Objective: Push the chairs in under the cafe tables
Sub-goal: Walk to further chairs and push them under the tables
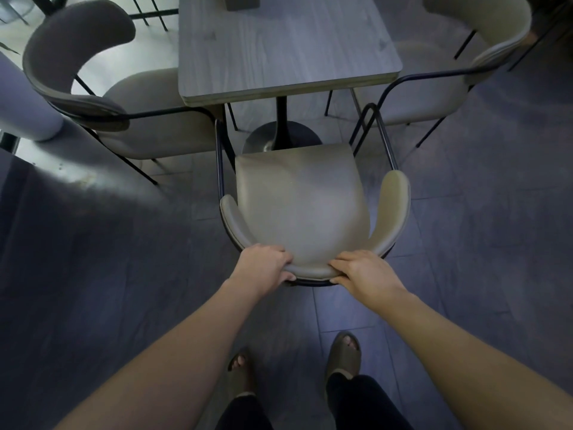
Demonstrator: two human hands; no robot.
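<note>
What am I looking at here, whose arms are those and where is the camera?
There is no machine here. The single picture comes from a wide-angle camera worn on a person's head, looking forward and down, so the two bare arms and the sandalled feet belong to the wearer. The left hand and the right hand both grip the curved backrest of a beige chair, which stands just short of a grey cafe table. Its seat is not under the tabletop yet. A dark object sits at the table's far edge, cut off by the frame. One chair stands on the left side of the table, another chair on the right.
</note>
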